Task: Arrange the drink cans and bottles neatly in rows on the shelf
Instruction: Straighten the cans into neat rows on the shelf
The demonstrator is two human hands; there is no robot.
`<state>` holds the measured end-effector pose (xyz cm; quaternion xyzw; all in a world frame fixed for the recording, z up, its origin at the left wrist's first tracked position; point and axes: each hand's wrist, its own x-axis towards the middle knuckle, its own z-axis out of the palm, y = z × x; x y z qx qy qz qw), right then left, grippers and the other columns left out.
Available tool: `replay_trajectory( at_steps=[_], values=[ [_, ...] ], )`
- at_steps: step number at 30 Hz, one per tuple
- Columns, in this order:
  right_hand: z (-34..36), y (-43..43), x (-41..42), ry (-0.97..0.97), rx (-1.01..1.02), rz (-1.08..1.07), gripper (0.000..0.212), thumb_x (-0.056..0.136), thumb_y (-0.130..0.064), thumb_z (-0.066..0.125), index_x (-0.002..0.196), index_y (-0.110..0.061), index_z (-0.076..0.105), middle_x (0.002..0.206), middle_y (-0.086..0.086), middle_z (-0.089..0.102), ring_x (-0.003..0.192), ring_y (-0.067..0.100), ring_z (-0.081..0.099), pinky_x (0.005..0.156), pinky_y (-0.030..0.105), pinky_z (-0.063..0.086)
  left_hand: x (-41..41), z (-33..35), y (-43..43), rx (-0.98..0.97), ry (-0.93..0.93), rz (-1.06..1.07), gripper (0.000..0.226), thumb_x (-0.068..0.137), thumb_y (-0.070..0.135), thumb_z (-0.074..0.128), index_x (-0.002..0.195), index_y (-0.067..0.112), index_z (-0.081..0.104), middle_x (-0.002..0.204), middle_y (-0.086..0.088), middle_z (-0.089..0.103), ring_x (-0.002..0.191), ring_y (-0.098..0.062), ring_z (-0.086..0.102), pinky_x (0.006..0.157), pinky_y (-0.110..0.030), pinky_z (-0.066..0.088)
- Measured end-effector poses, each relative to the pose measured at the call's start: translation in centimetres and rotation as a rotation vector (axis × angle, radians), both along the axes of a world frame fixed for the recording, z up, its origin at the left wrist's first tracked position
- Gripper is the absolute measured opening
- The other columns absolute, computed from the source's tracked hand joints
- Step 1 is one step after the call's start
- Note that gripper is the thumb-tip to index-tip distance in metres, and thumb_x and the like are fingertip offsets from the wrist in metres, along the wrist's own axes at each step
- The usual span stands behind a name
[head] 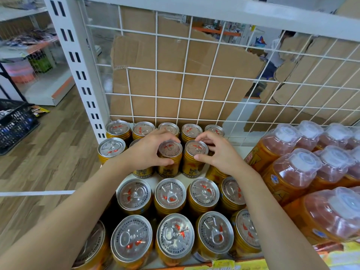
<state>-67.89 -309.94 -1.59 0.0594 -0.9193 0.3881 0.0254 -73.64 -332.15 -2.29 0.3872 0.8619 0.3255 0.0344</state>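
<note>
Gold drink cans with silver tops stand in rows on the white shelf (pixel 241 151). My left hand (pixel 148 151) grips one gold can (pixel 169 160) in the second row from the back, fingers curled round its rim. My right hand (pixel 218 152) grips the neighbouring gold can (pixel 194 160) the same way. Both cans stand upright and side by side. A back row of cans (pixel 145 129) sits against the wire grid. Two nearer rows of cans (pixel 169 195) fill the front, under my forearms. Orange bottles (pixel 292 172) with clear caps stand in rows on the right.
A white wire grid (pixel 194 84) backed by cardboard closes the shelf's rear. A white slotted upright post (pixel 78 61) stands at the left. Wooden floor and a dark crate (pixel 15 125) lie to the left. Bare shelf surface shows between the cans and the bottles.
</note>
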Motion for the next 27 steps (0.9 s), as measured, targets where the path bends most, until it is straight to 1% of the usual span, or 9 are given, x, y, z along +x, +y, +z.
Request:
replay_trajectory(
  at_steps=[6,9,11,13,16,18,19,22,27],
  values=[
    [-0.1,0.0,0.0,0.017,0.037,0.002,0.037,0.075,-0.023,0.076,0.103,-0.031,0.053,0.114,-0.013,0.052,0.116,0.008,0.048,0.102,0.034,0.041,-0.1,-0.1,0.1,-0.060,0.028,0.003,0.047,0.074,0.025,0.077,0.116,0.029,0.057,0.121,0.009,0.047,0.118,-0.006,0.038,0.088,-0.001,0.026],
    [0.2,0.0,0.0,0.002,0.052,0.016,0.040,0.075,-0.026,0.076,0.106,-0.033,0.053,0.119,-0.009,0.054,0.116,0.010,0.049,0.102,0.040,0.043,-0.3,0.1,0.2,-0.116,0.102,-0.019,0.052,0.070,0.035,0.077,0.118,0.027,0.058,0.119,0.008,0.048,0.114,-0.008,0.040,0.093,-0.015,0.030],
    [0.9,0.1,0.1,-0.041,0.084,0.047,0.044,0.078,-0.030,0.073,0.115,-0.033,0.051,0.124,-0.006,0.054,0.116,0.009,0.049,0.102,0.038,0.041,-0.4,0.5,0.3,-0.161,0.135,-0.039,0.060,0.064,0.051,0.068,0.119,0.027,0.058,0.119,0.006,0.049,0.112,-0.008,0.040,0.097,-0.024,0.031],
    [1.7,0.3,0.3,-0.089,0.137,0.016,0.045,0.083,-0.033,0.067,0.124,-0.028,0.049,0.130,-0.002,0.052,0.118,0.010,0.047,0.101,0.032,0.040,-0.4,1.1,0.6,-0.192,0.140,-0.045,0.070,0.060,0.065,0.056,0.120,0.030,0.057,0.119,0.006,0.048,0.113,-0.008,0.039,0.097,-0.028,0.030],
    [2.6,1.1,1.5,-0.118,0.269,-0.102,0.046,0.087,-0.037,0.061,0.128,-0.022,0.048,0.131,0.002,0.051,0.118,0.016,0.049,0.096,0.031,0.042,0.0,2.0,1.7,-0.220,0.162,-0.003,0.075,0.063,0.072,0.040,0.124,0.031,0.055,0.124,0.005,0.049,0.120,-0.012,0.039,0.100,-0.033,0.030],
    [2.5,1.6,2.9,-0.139,0.357,-0.149,0.052,0.084,-0.042,0.063,0.129,-0.022,0.046,0.133,0.001,0.050,0.118,0.017,0.049,0.094,0.031,0.042,0.5,2.3,3.1,-0.254,0.192,0.006,0.075,0.069,0.071,0.036,0.129,0.028,0.051,0.129,0.003,0.049,0.123,-0.016,0.039,0.103,-0.035,0.028],
    [2.3,1.9,3.6,-0.155,0.369,-0.168,0.058,0.082,-0.045,0.065,0.131,-0.022,0.045,0.135,0.001,0.048,0.120,0.017,0.048,0.095,0.031,0.041,0.8,2.3,4.0,-0.272,0.191,0.011,0.069,0.076,0.067,0.040,0.132,0.027,0.048,0.133,0.002,0.047,0.126,-0.018,0.038,0.105,-0.037,0.027],
    [1.6,2.5,4.9,-0.178,0.290,-0.226,0.078,0.073,-0.045,0.074,0.138,-0.025,0.036,0.141,0.001,0.044,0.125,0.019,0.044,0.100,0.034,0.039,1.0,1.6,6.1,-0.298,0.157,0.019,0.052,0.094,0.043,0.045,0.141,0.024,0.036,0.146,0.001,0.036,0.135,-0.021,0.028,0.110,-0.040,0.019],
    [1.2,2.5,4.6,-0.123,0.223,-0.333,0.072,0.073,-0.033,0.077,0.135,-0.028,0.040,0.138,0.001,0.046,0.124,0.020,0.044,0.098,0.032,0.037,0.5,-0.1,7.0,-0.347,0.162,0.038,0.049,0.099,0.039,0.034,0.146,0.025,0.026,0.154,0.005,0.022,0.141,-0.015,0.013,0.113,-0.035,0.009]
  ],
)
